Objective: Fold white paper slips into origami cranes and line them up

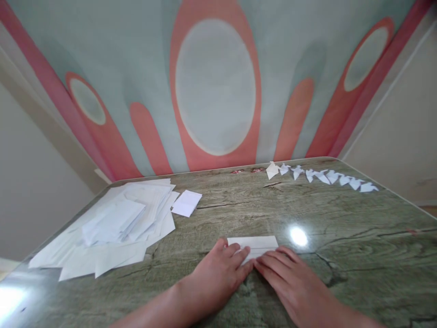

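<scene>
A folded strip of white paper point(257, 241) lies flat on the table in front of me, with a crease line running along its length. My left hand point(223, 269) holds its left part, fingers curled over the top and thumb near the lower edge. At the lower right, my right hand point(285, 273) grips the paper with its fingers close together, the tips almost meeting my left thumb. Both hands cover much of the paper's near edge.
On the left, a loose pile of white sheets point(136, 250) spreads over the wood-patterned table point(218, 209). Beside it sits a small stack of white paper squares point(187, 202). Several folded paper birds point(297, 171) stand in a row at the back right. A patterned wall hanging point(269, 54) rises behind.
</scene>
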Demonstrator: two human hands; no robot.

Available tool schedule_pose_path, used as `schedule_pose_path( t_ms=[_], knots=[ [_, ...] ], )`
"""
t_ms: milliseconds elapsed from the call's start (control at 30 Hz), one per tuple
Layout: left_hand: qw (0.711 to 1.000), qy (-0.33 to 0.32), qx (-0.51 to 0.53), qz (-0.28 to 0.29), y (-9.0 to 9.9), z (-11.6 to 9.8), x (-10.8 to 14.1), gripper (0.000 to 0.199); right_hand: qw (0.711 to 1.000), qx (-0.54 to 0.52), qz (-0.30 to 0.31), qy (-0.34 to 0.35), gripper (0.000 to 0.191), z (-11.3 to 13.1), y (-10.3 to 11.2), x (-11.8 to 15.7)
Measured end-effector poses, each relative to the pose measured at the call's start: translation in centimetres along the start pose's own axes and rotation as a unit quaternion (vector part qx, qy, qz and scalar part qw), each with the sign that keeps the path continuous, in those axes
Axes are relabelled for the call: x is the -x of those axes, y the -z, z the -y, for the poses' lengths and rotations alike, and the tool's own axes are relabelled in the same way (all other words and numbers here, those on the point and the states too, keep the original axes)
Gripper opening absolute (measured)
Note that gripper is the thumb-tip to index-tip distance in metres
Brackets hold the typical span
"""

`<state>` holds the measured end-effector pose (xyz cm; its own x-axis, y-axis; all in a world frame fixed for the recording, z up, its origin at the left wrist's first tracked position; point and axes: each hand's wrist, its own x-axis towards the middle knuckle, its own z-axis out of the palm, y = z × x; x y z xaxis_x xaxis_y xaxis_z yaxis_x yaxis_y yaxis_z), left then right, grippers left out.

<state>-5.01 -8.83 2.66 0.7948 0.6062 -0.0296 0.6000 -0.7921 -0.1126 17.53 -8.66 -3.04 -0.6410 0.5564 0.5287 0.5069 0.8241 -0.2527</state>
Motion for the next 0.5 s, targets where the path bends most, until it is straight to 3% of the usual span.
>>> schedule_pose_path(
  t_ms=[133, 333, 500],
  knots=[
    [0.999, 0.002, -0.053, -0.002, -0.5, -1.1, 0.1, 0.042, 0.998, 0.044, 0.015, 0.03, 0.031, 0.1, -0.5, 0.6],
    [0.998, 0.008, -0.068, 0.007, -0.9, -2.0, 0.5, 0.042, 0.995, 0.073, 0.064, 0.01, 0.034, 0.1, 1.4, 0.4],
    [0.998, 0.032, -0.04, 0.03, -0.7, -1.8, 2.5, 0.044, 0.993, 0.102, 0.065, -0.008, 0.038, -1.2, 2.8, 2.3]
  ],
)
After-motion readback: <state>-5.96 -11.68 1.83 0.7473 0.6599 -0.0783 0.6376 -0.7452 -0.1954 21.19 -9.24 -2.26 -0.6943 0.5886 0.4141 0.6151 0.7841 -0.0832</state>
